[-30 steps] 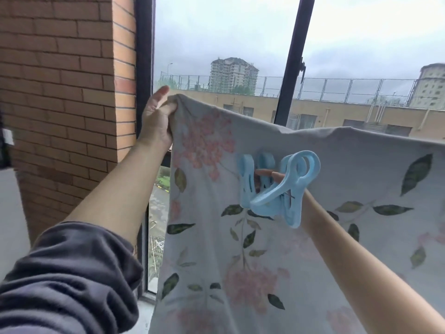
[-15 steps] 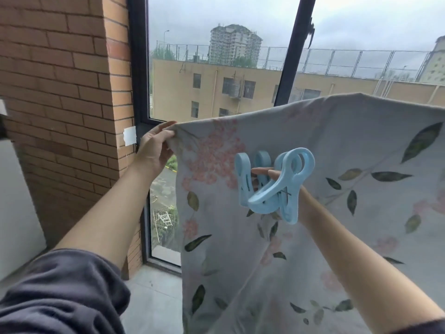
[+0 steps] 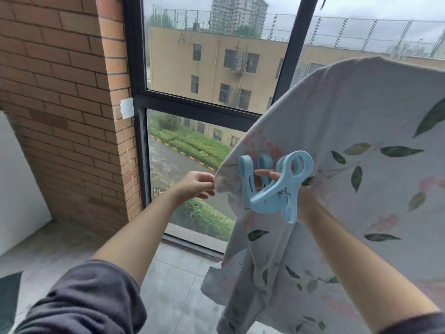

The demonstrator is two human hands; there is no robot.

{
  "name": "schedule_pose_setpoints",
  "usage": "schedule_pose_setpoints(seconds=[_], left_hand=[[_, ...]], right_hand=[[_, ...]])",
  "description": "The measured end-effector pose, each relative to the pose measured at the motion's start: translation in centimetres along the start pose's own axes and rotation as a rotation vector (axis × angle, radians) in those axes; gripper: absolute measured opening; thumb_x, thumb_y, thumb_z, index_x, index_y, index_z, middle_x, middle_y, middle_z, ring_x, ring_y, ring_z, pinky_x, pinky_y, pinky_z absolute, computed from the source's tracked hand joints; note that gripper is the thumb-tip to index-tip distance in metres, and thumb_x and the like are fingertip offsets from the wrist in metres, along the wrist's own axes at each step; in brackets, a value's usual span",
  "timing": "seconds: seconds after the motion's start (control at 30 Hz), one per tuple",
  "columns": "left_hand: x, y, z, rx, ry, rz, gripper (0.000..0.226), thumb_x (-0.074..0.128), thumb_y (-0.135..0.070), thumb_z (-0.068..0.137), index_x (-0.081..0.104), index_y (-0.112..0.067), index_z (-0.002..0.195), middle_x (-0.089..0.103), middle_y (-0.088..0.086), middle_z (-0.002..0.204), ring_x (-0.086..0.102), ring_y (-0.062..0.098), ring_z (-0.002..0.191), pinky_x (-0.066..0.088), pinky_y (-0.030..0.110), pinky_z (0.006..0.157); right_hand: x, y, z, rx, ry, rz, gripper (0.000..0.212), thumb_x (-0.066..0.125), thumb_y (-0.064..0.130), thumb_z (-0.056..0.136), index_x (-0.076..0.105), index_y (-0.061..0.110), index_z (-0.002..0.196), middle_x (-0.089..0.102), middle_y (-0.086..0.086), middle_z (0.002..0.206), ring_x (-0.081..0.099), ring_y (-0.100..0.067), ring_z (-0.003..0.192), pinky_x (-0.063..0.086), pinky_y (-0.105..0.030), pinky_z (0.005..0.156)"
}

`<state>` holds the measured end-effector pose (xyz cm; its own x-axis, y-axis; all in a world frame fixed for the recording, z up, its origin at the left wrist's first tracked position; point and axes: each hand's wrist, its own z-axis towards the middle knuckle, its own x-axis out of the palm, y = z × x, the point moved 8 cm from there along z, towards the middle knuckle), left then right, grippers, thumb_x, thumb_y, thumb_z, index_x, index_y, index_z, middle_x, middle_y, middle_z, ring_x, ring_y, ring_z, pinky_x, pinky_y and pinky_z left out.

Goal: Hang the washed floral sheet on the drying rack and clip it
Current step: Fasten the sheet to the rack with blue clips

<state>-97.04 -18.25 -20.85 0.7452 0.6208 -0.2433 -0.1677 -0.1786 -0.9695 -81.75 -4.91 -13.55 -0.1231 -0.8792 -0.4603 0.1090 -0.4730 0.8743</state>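
The floral sheet (image 3: 349,131), pale grey with pink blossoms and green leaves, drapes down from the upper right across the right half of the view. My left hand (image 3: 196,186) pinches its left corner at mid-height. My right hand (image 3: 277,182) is mostly hidden behind large light-blue clips (image 3: 277,186), which hang on its fingers in front of the sheet. The drying rack is out of view.
A brick wall (image 3: 60,104) stands at the left beside a tall black-framed window (image 3: 139,100). Grey floor tiles (image 3: 173,273) run below. Outside are a beige building and a green hedge. A white panel leans at the far left.
My left hand has come down from the top of the sheet to mid-height, pulling the corner with it. The view has tilted down. The clips stay on my right hand.
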Motion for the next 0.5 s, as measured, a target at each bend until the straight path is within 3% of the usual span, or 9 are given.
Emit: schedule_pose_setpoints(seconds=[0.1, 0.17, 0.2, 0.27, 0.33, 0.4, 0.43, 0.47, 0.5], left_hand=[[0.3, 1.5, 0.8, -0.031, -0.061, -0.076, 0.016, 0.064, -0.015, 0.088, 0.065, -0.006, 0.102, 0.066, 0.004, 0.085, 0.063, 0.007, 0.072, 0.051, 0.026, 0.073], [1.2, 3.4, 1.6, -0.076, -0.069, -0.011, 0.017, 0.064, -0.010, 0.087, 0.061, -0.011, 0.104, 0.066, 0.001, 0.096, 0.062, 0.013, 0.087, 0.049, 0.028, 0.077], [2.1, 4.4, 1.9, -0.097, -0.044, 0.047, 0.029, 0.066, -0.010, 0.085, 0.057, -0.011, 0.112, 0.063, 0.002, 0.106, 0.060, 0.016, 0.096, 0.050, 0.027, 0.078], [4.7, 6.4, 2.6, -0.121, 0.032, 0.066, 0.068, 0.075, -0.018, 0.078, 0.040, -0.012, 0.135, 0.052, 0.004, 0.125, 0.054, 0.019, 0.111, 0.050, 0.029, 0.087], [7.5, 7.5, 3.0, -0.130, 0.093, 0.010, 0.083, 0.080, -0.023, 0.073, 0.032, -0.018, 0.141, 0.046, -0.002, 0.127, 0.047, 0.015, 0.116, 0.044, 0.030, 0.093], [9.9, 7.1, 3.6, -0.091, 0.127, -0.049, 0.060, 0.077, -0.016, 0.076, 0.049, -0.018, 0.129, 0.057, -0.005, 0.119, 0.052, 0.012, 0.108, 0.044, 0.022, 0.084], [10.6, 6.5, 3.6, -0.050, 0.100, -0.108, 0.043, 0.075, -0.013, 0.078, 0.060, -0.016, 0.117, 0.063, -0.003, 0.111, 0.057, 0.011, 0.099, 0.046, 0.018, 0.077], [10.8, 5.6, 3.7, -0.025, 0.027, -0.158, 0.024, 0.071, -0.012, 0.078, 0.067, -0.014, 0.102, 0.068, -0.001, 0.098, 0.060, 0.010, 0.087, 0.047, 0.018, 0.070], [10.2, 4.9, 3.9, 0.013, -0.073, -0.205, 0.008, 0.066, -0.010, 0.078, 0.071, -0.011, 0.084, 0.070, -0.001, 0.083, 0.061, 0.009, 0.074, 0.046, 0.021, 0.065]], right_hand=[[-0.4, -1.1, 0.2, 0.090, 0.033, 0.033, 0.130, 0.075, 0.079, 0.027, 0.034, 0.009, 0.129, 0.067, 0.008, 0.082, 0.063, 0.008, 0.067, 0.049, -0.011, 0.065], [-0.8, -1.6, -0.5, 0.070, 0.016, 0.028, 0.103, 0.073, 0.068, 0.054, 0.044, 0.008, 0.132, 0.066, 0.010, 0.105, 0.063, 0.010, 0.084, 0.050, -0.012, 0.076], [-1.2, -2.0, -0.4, 0.044, 0.003, 0.010, 0.093, 0.071, 0.069, 0.060, 0.047, 0.015, 0.132, 0.066, 0.016, 0.110, 0.062, 0.009, 0.090, 0.049, -0.014, 0.080], [-1.4, -2.6, -0.8, 0.156, 0.050, 0.045, 0.089, 0.069, 0.080, 0.048, 0.057, 0.033, 0.122, 0.067, 0.031, 0.099, 0.062, 0.010, 0.085, 0.049, -0.014, 0.078], [-1.9, -2.7, -1.0, 0.160, 0.020, 0.059, 0.085, 0.071, 0.076, 0.045, 0.059, 0.038, 0.120, 0.066, 0.035, 0.090, 0.062, 0.012, 0.080, 0.048, -0.009, 0.074], [-2.8, -2.8, -1.3, 0.147, -0.050, 0.055, 0.071, 0.069, 0.059, 0.053, 0.057, 0.035, 0.119, 0.066, 0.036, 0.089, 0.062, 0.014, 0.081, 0.047, -0.008, 0.074], [-2.6, -2.4, -1.6, 0.116, -0.046, 0.045, 0.057, 0.067, 0.058, 0.056, 0.063, 0.044, 0.111, 0.065, 0.037, 0.090, 0.061, 0.015, 0.083, 0.046, -0.008, 0.076], [-2.9, -2.8, -1.8, 0.088, -0.049, 0.066, 0.041, 0.068, 0.062, 0.058, 0.066, 0.057, 0.098, 0.064, 0.039, 0.091, 0.060, 0.015, 0.085, 0.047, -0.007, 0.077], [-3.0, -2.9, -1.7, 0.063, -0.036, 0.082, 0.031, 0.067, 0.059, 0.062, 0.067, 0.057, 0.093, 0.065, 0.037, 0.088, 0.061, 0.015, 0.082, 0.047, -0.007, 0.074]])
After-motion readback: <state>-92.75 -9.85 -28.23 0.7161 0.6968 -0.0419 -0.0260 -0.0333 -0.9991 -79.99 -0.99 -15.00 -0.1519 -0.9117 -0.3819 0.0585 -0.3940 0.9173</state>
